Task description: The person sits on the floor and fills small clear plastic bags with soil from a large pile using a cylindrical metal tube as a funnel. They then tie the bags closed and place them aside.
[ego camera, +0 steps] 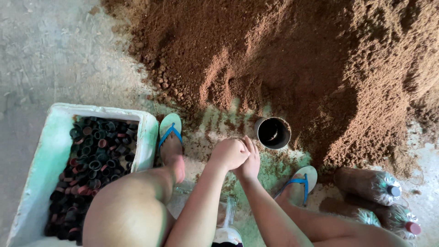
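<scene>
Hands at frame centre, pressed together. My left hand [228,153] curled into fist; can't tell if anything inside. My right hand [249,163] wraps against it, fingers [249,145] closed, grip contents hidden. Black pipe [273,133] upright just upper right of hands, at edge of brown pile [292,50]. Box of caps [93,155] lower left. Filled bags [370,183] lower right.

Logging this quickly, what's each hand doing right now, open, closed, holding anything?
Left hand: closed in a fist against the other; contents cannot be told.
Right hand: fingers wrapped beside it; contents cannot be told.
</scene>
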